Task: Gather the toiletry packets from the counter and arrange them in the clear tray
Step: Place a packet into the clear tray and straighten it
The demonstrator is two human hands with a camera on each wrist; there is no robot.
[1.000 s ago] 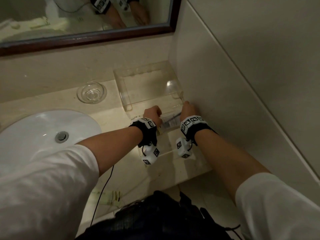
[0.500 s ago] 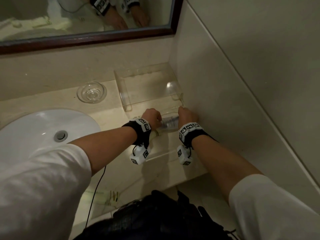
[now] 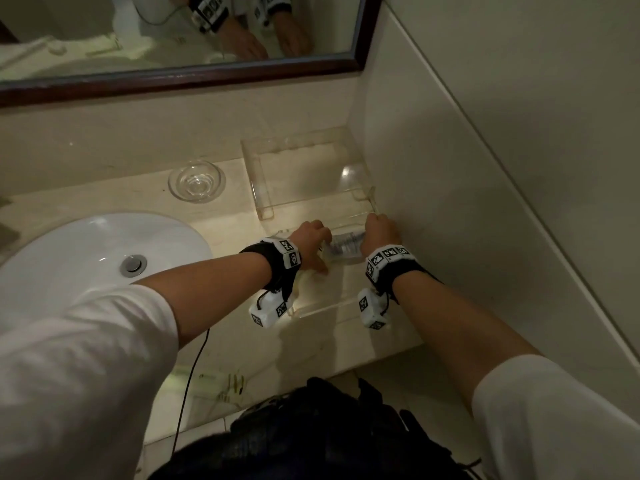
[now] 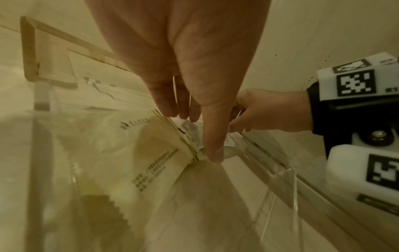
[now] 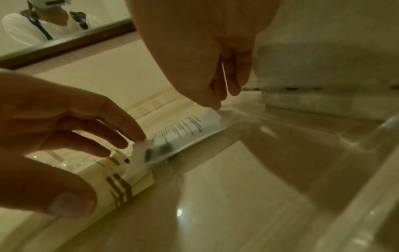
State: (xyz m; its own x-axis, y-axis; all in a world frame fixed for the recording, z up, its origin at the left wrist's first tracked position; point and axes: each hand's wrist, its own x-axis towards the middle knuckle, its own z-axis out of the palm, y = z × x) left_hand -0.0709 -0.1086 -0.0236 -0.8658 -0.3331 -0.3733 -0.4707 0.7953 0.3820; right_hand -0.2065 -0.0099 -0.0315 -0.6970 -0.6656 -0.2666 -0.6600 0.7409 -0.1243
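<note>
The packets are held between the two hands, over the near clear tray on the counter, close to the side wall. A stack of cream packets with brown stripes and printed text is seen at the left end, and a white packet with dark print is laid against it, reaching towards the right. The left hand is placed at the left end of the bundle: its fingers are pointed down onto the top edges of the packets and its thumb is pressed against the near side, so that the stack is pinched. The right hand is placed at the right end, and the tip of the white packet is nipped between its thumb and curled fingers. The lower edges of the packets are shown low over the tray floor in the wrist views; whether they are touching it cannot be told. A second clear tray is set farther back in the corner, just beyond the hands. A small glass dish is seen to its left, and a white sink farther left. A dark-framed mirror is hung above the counter.
</note>
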